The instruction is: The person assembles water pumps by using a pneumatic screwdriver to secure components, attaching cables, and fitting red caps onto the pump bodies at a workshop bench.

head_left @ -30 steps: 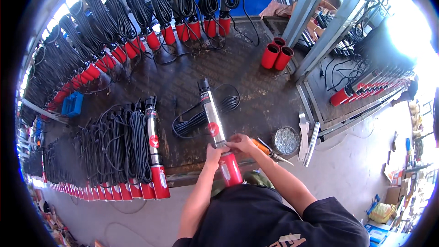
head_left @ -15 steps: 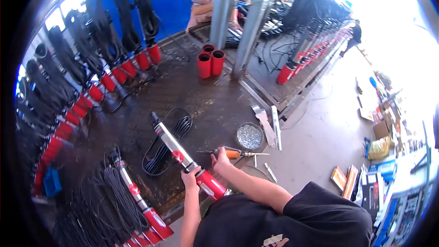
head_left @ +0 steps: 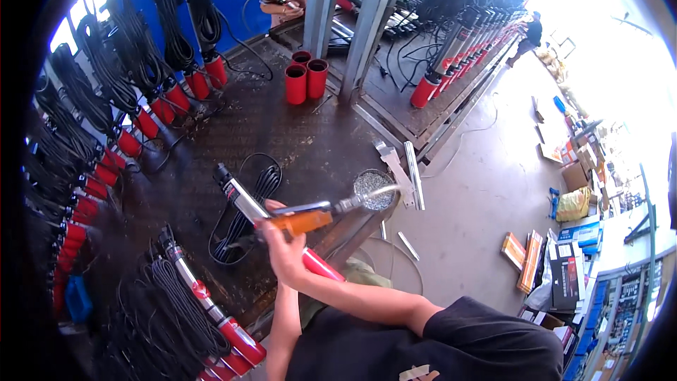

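One pump [head_left: 245,203] slants behind the right hand [head_left: 284,252] gripping orange tool [head_left: 305,223]; left hand hidden.

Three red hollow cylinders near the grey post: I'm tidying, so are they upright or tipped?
Upright: the three red hollow cylinders stand on the dark tabletop, openings facing up.

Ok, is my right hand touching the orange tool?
Touching. The head view shows your right hand wrapped around one end of the orange tool.

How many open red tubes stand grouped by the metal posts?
3: the front-left red tube, the front-right red tube, and the rear red tube partly hidden behind them, all on the dark table. Another may be hidden.
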